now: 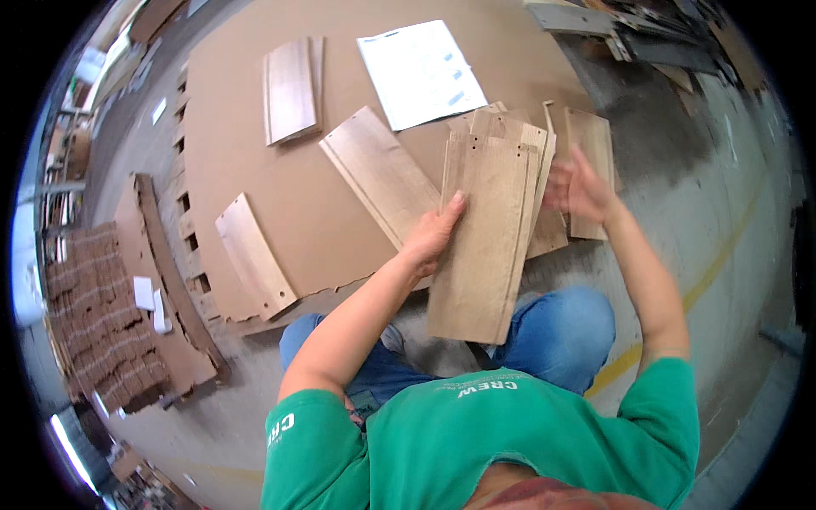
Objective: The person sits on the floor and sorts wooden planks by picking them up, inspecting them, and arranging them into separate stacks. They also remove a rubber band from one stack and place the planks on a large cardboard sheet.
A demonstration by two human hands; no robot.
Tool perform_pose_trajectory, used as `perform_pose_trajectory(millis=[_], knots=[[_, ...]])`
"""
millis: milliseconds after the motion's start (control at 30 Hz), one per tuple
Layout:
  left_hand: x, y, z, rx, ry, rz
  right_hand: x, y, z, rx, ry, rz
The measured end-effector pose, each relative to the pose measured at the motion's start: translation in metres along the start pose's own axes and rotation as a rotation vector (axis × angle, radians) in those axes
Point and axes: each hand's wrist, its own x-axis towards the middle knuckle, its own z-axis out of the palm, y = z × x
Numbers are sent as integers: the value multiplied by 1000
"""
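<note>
A stack of light wooden boards (484, 246) with small dark holes near its top end stands tilted above my lap. My left hand (438, 234) grips its left edge, the thumb lying on the front face. Beside the right edge is my right hand (585, 191), thumb spread away from the fingers. Those fingers are a little blurred, and I cannot tell whether they touch the boards. Behind the stack, more boards lie overlapping, partly hidden. One wooden board (378, 174) lies slanted to the left of the stack, and another board (588, 136) lies behind my right hand.
A cardboard-covered platform (229, 161) is in front of me. On it rest a printed sheet (422, 76), a pair of boards (289, 93) and a single board (253, 255). Stacked cardboard (106, 314) stands at left; dark scrap pieces (663, 47) lie at far right.
</note>
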Motion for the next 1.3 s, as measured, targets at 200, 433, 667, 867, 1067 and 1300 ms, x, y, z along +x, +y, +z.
perform_pose_trajectory(millis=[200,433,667,867,1067,1300], knots=[[40,-24,21,-200,148,144,1,63,69,-282,252,-142],[37,17,54,-18,66,464,-3,3,81,-495,545,-498],[30,29,56,512,-98,964,-45,16,17,-776,517,-889],[39,4,51,705,-116,1262,-61,29,34,-1040,361,-1088],[50,-9,47,839,-66,1091,-50,44,22,-1012,406,-926],[61,-4,49,938,6,1040,-33,64,-23,-1016,486,-740]])
